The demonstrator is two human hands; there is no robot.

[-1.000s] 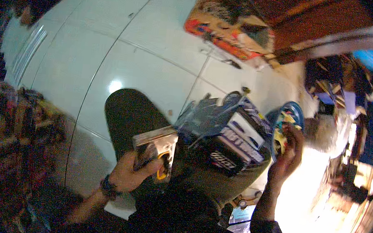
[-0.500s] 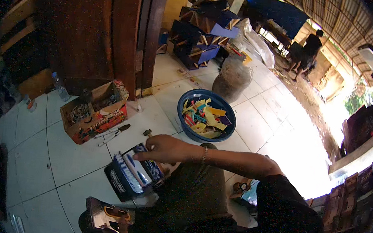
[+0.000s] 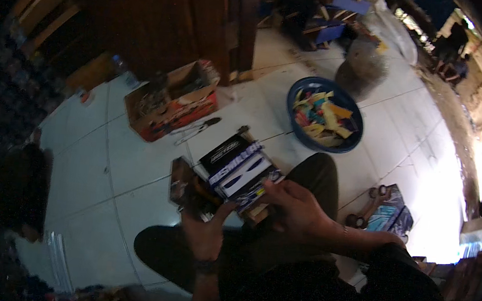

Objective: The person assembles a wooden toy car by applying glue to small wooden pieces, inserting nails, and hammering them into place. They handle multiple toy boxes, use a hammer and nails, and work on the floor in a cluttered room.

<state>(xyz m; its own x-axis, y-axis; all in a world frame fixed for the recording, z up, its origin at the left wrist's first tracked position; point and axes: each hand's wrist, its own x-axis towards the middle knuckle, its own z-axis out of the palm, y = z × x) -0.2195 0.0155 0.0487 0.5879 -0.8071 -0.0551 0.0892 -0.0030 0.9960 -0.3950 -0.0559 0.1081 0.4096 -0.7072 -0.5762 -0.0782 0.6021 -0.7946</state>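
Observation:
A box-shaped piece (image 3: 242, 174) with black, white and blue printed sides rests by my lap, bare wood showing at its lower edge. My right hand (image 3: 299, 209) grips its near right corner, fingers bent around it. In my left hand (image 3: 204, 232) is a staple gun (image 3: 182, 182), silver-bodied and partly in shadow, alongside the piece's left side. My left thumb reaches to the piece's lower edge. Blur and shadow hide the staple gun's nose and most of my left fingers.
An open cardboard box (image 3: 169, 110) of small metal parts stands ahead, two pens (image 3: 196, 128) beside it. Coloured scraps fill a blue basin (image 3: 355, 136). At right lies a wheeled wooden piece (image 3: 373, 208). Behind are a stuffed sack (image 3: 364, 69) and a person (image 3: 453, 55).
My left hand has brought the staple gun up and right beside the printed piece. The right hand has shifted from its top to its near corner. The view has swung left and down.

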